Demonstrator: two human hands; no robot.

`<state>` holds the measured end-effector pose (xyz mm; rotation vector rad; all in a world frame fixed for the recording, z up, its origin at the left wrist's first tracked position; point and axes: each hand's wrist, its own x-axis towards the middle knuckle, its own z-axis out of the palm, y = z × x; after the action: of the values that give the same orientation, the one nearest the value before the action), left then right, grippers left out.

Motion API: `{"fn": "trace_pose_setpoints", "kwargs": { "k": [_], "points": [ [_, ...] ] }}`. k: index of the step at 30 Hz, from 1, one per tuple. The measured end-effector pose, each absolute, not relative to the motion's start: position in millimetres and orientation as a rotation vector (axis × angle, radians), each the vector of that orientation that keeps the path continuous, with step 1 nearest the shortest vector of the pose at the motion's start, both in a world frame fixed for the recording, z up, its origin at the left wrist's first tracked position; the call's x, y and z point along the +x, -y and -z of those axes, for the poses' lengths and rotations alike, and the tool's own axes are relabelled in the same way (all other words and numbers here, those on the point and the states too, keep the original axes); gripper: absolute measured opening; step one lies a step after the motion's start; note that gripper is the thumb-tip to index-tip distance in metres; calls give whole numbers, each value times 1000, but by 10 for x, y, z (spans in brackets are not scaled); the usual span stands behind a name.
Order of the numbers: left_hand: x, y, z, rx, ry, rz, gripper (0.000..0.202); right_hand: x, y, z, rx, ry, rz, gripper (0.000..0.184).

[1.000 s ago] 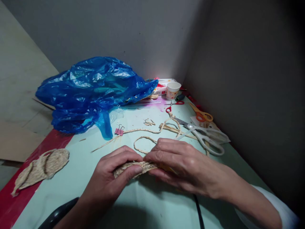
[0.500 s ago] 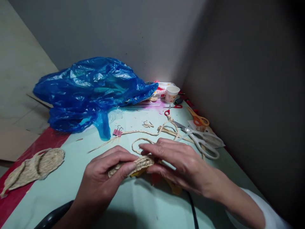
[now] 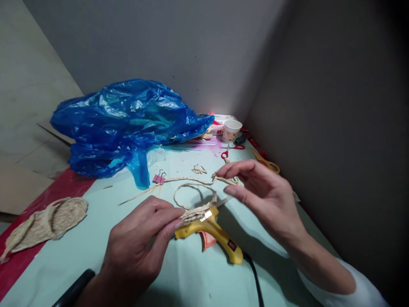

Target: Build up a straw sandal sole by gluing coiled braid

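Observation:
My left hand (image 3: 136,238) pinches a coiled piece of braided straw (image 3: 194,213) between thumb and fingers; much of the piece is hidden in the hand. From it a loose straw braid (image 3: 190,179) loops away to a pink binder clip (image 3: 159,178), with frayed strands beyond. A yellow glue gun (image 3: 220,233) with an orange trigger lies just behind and below the piece. To the right, my right hand (image 3: 266,196) is raised over the table with thumb and fingers apart. Its fingertips are near the braid, and I see nothing held in it.
A straw slipper-shaped piece (image 3: 47,224) lies at the left edge. Behind are a blue plastic bag (image 3: 128,117), a paper cup (image 3: 231,131), red-handled scissors (image 3: 238,147) and orange-handled scissors (image 3: 265,161). The glue gun's black cord (image 3: 255,277) runs toward me. Walls stand behind and right.
My right hand has let go of the braided piece and moved up and right, opening. The glue gun now shows, while the white-handled scissors are mostly covered by the hand.

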<state>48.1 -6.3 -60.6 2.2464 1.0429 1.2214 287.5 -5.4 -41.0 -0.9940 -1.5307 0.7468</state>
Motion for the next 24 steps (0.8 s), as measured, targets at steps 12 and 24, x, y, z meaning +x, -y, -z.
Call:
{"fn": "trace_pose_setpoints", "kwargs": {
  "k": [12, 24],
  "points": [
    [467, 101, 614, 2382, -1124, -1266, 19, 2943, 51, 454, -1160, 1441, -679, 18],
    [495, -76, 727, 1578, -1155, -1137, 10, 2819, 97, 539, -1193, 1585, -528, 45]
  ]
}}
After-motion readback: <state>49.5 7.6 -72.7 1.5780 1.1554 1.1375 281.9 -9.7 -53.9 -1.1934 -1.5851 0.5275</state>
